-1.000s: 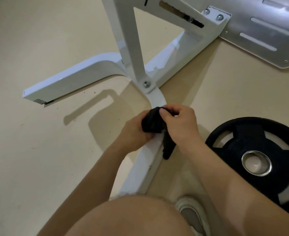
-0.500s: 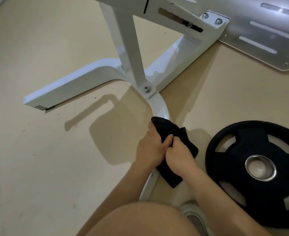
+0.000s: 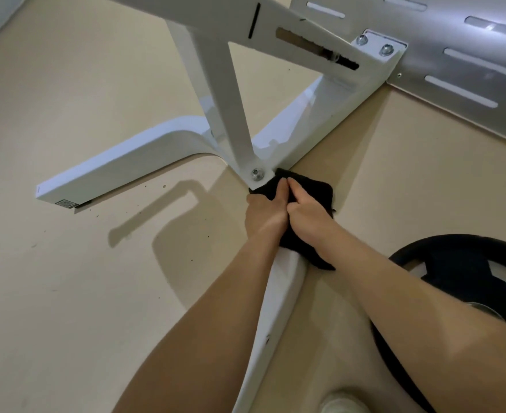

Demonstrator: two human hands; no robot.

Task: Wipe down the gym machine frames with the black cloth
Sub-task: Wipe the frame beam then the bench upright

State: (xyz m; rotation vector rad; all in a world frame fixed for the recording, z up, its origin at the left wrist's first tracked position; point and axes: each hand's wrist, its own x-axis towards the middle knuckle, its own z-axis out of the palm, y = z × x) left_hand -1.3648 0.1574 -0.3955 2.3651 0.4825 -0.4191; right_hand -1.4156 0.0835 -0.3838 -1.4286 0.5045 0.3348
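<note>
1. The black cloth (image 3: 311,192) lies draped over the white frame (image 3: 278,293) at the centre of the frame, just below its bolted joint (image 3: 257,174).
2. Your left hand (image 3: 265,213) and right hand (image 3: 308,217) sit side by side on top of the cloth, both pressing it to the frame with fingers curled into the fabric.
3. Cloth edges spill out to the right and below your right wrist.
4. A black weight plate (image 3: 460,263) lies on the floor (image 3: 66,278) at lower right, apart from the cloth.
</note>
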